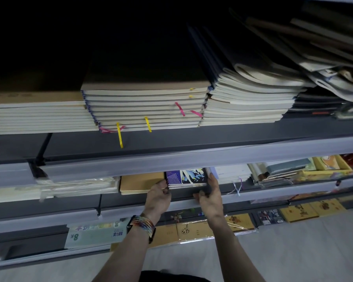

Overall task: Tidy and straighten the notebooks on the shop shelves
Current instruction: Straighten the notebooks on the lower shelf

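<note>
A small stack of dark notebooks with purple and patterned covers (186, 177) lies on the middle shelf (253, 195). My left hand (159, 197) grips the stack's left front corner. My right hand (209, 195) presses against its right side and front edge. A brown kraft notebook stack (140, 183) lies directly left of it, and white notebooks (231, 173) lie to its right. On the upper shelf (171, 139) sit tall stacks of cream-paged notebooks (147, 106) with yellow and pink ribbons hanging out.
Loose, slanting notebooks (324, 58) pile up at the upper right. Wrapped paper packs (69, 187) lie at the left of the middle shelf. The lowest shelf holds yellow notebooks (300, 212) and a green pad (92, 234). Grey floor (293, 251) lies below.
</note>
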Demonstrator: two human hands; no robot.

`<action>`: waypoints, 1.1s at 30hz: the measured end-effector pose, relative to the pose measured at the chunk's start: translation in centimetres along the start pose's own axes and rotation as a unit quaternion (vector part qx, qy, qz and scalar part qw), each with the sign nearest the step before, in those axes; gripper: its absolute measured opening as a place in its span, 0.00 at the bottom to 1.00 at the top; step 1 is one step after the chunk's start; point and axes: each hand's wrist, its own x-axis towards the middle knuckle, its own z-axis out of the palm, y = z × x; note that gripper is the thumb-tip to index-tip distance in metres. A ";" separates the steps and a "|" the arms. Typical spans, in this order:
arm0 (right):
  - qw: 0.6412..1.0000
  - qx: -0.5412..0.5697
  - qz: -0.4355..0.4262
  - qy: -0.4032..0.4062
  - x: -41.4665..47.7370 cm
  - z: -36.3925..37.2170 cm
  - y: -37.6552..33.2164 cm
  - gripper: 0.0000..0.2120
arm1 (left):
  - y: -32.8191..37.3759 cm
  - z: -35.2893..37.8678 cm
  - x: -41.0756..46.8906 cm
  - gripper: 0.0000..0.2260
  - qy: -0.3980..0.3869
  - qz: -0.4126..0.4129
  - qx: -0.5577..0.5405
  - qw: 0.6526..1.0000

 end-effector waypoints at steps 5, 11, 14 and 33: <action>1.000 0.011 0.010 0.017 -0.1 0.0 -0.2 0.36 | -0.2 -0.1 0.0 0.20 0.002 0.003 0.017 1.000; 1.000 0.015 0.011 0.012 -0.3 -0.1 -0.4 0.36 | -0.2 -0.1 -0.1 0.20 0.012 -0.004 0.012 1.000; 1.000 0.012 0.012 0.013 -0.5 -0.1 -0.6 0.36 | -0.4 0.0 -0.1 0.21 0.012 -0.011 0.009 1.000; 0.997 0.014 0.046 0.067 -1.2 0.2 -0.6 0.23 | -0.7 0.4 -0.7 0.20 -0.014 -0.003 0.015 1.000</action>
